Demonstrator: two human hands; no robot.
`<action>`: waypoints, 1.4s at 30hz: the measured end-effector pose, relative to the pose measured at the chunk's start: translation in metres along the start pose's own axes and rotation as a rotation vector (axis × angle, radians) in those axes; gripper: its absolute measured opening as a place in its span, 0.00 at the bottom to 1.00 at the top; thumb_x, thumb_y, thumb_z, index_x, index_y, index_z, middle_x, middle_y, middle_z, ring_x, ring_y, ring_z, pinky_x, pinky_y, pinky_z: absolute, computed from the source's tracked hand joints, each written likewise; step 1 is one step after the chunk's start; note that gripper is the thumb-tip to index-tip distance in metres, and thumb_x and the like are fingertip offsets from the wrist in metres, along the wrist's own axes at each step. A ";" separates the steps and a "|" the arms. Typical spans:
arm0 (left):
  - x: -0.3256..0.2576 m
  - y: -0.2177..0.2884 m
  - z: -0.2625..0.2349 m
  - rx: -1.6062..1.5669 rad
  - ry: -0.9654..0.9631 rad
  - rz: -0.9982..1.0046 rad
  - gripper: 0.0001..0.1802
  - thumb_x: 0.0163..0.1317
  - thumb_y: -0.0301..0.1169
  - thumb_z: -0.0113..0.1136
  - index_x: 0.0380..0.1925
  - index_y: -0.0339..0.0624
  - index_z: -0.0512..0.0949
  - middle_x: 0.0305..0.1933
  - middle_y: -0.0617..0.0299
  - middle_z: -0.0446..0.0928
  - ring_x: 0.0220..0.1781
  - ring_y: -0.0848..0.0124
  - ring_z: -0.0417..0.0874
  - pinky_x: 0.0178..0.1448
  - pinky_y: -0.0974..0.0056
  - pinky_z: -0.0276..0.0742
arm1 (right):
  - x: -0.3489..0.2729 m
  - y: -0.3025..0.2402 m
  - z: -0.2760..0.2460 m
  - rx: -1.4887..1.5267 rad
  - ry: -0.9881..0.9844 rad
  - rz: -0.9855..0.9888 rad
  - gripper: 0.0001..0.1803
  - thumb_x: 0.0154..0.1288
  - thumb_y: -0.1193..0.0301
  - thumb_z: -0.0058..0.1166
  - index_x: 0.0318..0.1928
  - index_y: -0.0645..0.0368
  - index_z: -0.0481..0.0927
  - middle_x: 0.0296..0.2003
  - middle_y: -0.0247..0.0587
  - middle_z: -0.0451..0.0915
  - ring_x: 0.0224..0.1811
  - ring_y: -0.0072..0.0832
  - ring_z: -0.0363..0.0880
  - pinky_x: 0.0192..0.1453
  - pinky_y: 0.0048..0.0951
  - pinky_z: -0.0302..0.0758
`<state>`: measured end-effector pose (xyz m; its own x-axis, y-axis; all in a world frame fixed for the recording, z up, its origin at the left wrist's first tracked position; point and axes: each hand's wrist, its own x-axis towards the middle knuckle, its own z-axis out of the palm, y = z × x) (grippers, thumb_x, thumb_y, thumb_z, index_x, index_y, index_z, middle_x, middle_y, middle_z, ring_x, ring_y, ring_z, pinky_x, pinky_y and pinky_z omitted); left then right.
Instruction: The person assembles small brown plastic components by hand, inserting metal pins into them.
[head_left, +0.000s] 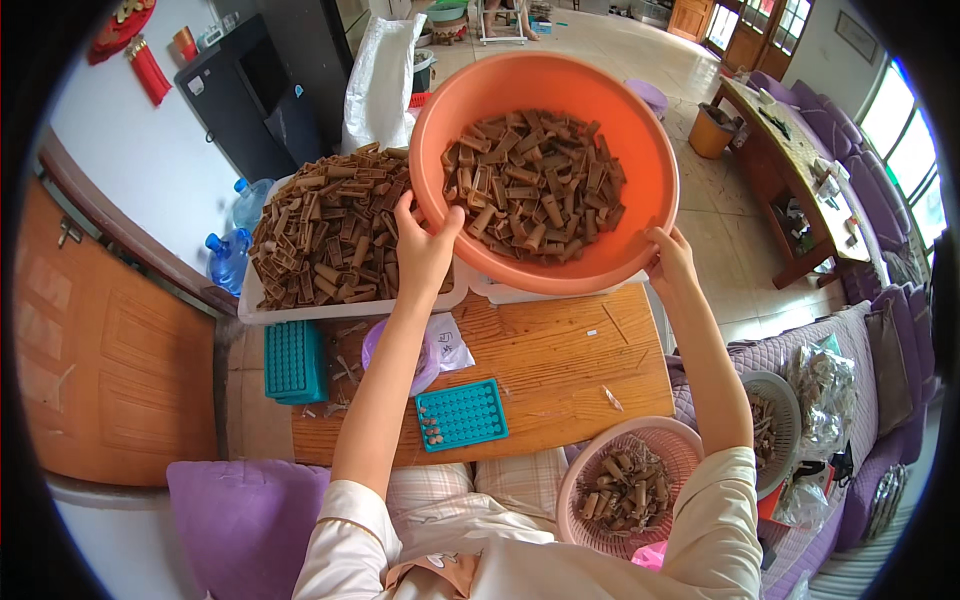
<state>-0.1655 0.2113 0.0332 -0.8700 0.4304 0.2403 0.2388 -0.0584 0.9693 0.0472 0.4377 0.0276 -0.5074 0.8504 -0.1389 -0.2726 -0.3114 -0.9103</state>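
A large orange basin (648, 170) is tilted toward me above the far side of the wooden table. Inside it lies a heap of small brown trough-shaped pieces (530, 185). My left hand (425, 250) grips its near left rim, thumb on the inner side. On the right, my right hand (672, 262) is closed on the near right rim. Left of the basin, a white tub (258, 312) is piled high with similar brown pieces (325, 235). Nearer to me, a teal tray (465, 425) with rows of round hollows holds several small brownish bits at its left end.
Stacked teal trays (290, 365) stand at the wooden table's (560, 350) left edge, near a purple bowl (425, 365). By my right arm are a pink basket (685, 440) of brown pieces and a grey basket (788, 400). A wooden door (120, 350) stands left.
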 end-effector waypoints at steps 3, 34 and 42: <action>0.007 -0.004 -0.001 0.111 -0.019 0.040 0.37 0.48 0.35 0.61 0.54 0.34 0.53 0.42 0.51 0.70 0.38 0.65 0.77 0.43 0.63 0.73 | -0.001 0.002 -0.005 -0.172 0.004 0.019 0.21 0.51 0.75 0.51 0.47 0.63 0.63 0.34 0.41 0.72 0.32 0.26 0.75 0.33 0.24 0.74; 0.195 -0.007 0.137 1.172 -0.758 -0.244 0.37 0.60 0.57 0.29 0.62 0.43 0.49 0.63 0.40 0.52 0.65 0.54 0.55 0.64 0.55 0.53 | 0.171 0.017 0.156 -1.681 -0.559 -0.141 0.34 0.62 0.43 0.19 0.61 0.49 0.59 0.60 0.50 0.58 0.64 0.43 0.50 0.63 0.40 0.53; 0.167 0.022 0.123 0.914 -1.090 -0.553 0.38 0.58 0.62 0.22 0.64 0.55 0.45 0.68 0.53 0.44 0.69 0.60 0.44 0.64 0.49 0.47 | 0.162 -0.037 0.146 -1.663 -0.709 0.342 0.29 0.61 0.45 0.33 0.53 0.49 0.70 0.39 0.47 0.71 0.43 0.34 0.68 0.45 0.40 0.68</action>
<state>-0.2527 0.3924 0.0888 -0.3027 0.6675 -0.6804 0.5325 0.7104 0.4601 -0.1445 0.5248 0.0959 -0.6886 0.3925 -0.6097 0.6748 0.6547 -0.3406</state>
